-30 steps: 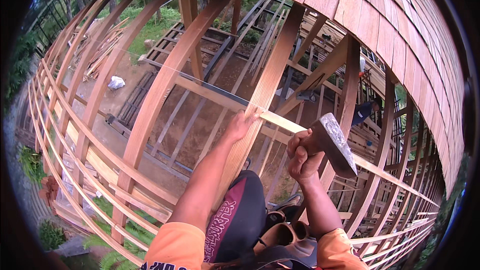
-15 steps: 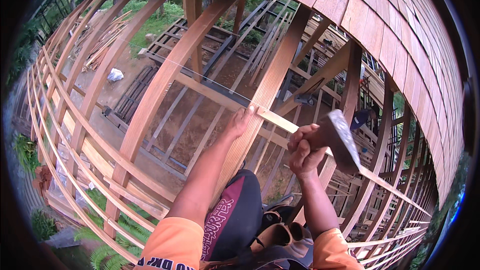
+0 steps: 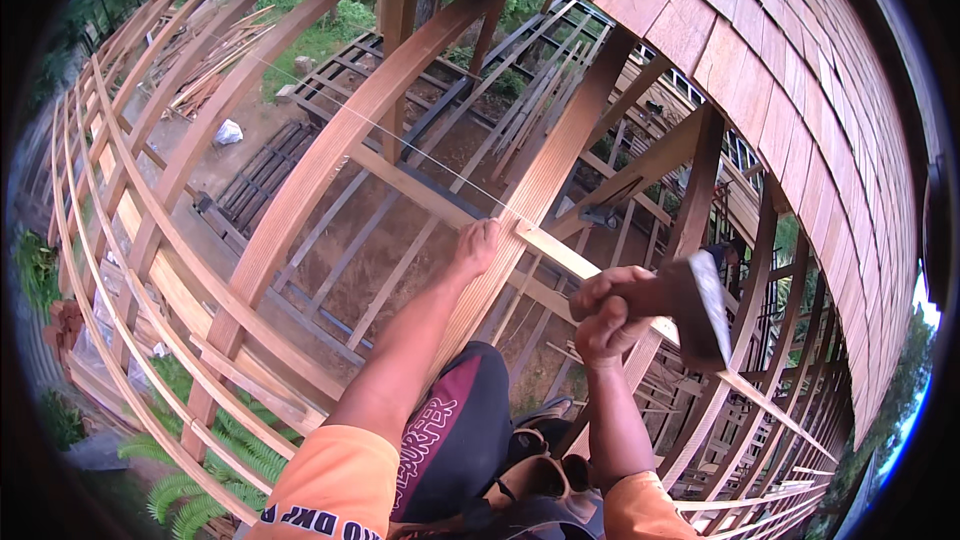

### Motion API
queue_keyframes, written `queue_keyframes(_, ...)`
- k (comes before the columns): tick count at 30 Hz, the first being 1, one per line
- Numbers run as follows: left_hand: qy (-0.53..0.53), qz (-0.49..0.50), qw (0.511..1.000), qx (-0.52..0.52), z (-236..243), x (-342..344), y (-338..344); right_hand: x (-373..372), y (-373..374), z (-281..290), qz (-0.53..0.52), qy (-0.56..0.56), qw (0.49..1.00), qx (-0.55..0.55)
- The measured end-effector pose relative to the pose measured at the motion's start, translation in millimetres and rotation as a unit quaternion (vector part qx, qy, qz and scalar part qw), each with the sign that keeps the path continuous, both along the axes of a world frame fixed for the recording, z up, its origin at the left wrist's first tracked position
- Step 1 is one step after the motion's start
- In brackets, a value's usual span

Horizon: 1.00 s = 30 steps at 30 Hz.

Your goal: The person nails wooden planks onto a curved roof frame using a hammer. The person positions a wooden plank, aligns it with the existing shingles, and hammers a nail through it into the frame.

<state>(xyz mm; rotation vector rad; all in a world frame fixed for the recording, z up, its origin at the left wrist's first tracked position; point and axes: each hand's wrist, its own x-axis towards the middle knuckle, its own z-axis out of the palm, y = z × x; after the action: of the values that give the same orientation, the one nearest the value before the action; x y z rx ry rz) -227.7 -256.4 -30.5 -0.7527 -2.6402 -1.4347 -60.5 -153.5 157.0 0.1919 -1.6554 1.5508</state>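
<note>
Our right hand [image 3: 606, 318] is wrapped around the handle of a dark, block-headed metal hammer [image 3: 697, 315], raised over a pale, narrow wooden batten [image 3: 562, 251] beyond the right edge of a brown timber rafter [image 3: 558, 155]. It looks heavy and rigid, best gripped by the handle. Our left hand [image 3: 477, 245] bunches at the rafter's left edge; whether it pinches anything, we cannot tell. Lettering marks our dark-and-maroon trousers [image 3: 478, 405] and left orange sleeve [image 3: 335, 470].

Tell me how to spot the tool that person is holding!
Find the big roof of wooden shingles, upper right. Below its edge, the person's right hand grips the tool by its handle. Its thick, dark head with a shiny silver face stands out from the pale wooden strip behind it.
</note>
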Motion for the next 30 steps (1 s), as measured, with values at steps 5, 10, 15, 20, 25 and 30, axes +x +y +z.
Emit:
queue_keyframes(5, -0.095, 0.034, 0.995, 0.013, 15, 3, -1, -14, 4, -27, -0.018, -0.469, 0.826, 0.312)
queue_keyframes(10, -0.049, 0.068, 0.996, 0.002, 8, 3, -6, -14, -20, 73, -0.036, -0.003, 0.993, 0.113)
queue_keyframes(15, -0.026, 0.111, 0.993, 0.023, 0, 6, 4, -5, -13, 23, -0.004, 0.177, 0.984, -0.006)
queue_keyframes(20, -0.113, 0.138, 0.981, 0.075, 6, 6, 17, 12, 10, -73, -0.062, -0.507, 0.834, 0.207)
queue_keyframes(25, -0.049, 0.121, 0.991, 0.036, -21, -8, -1, 8, -11, 23, 0.077, -0.12, 0.99, -0.004)
queue_keyframes(30, -0.066, 0.133, 0.986, 0.07, -4, 11, 8, 9, -18, 58, 0.096, 0.195, 0.974, 0.064)
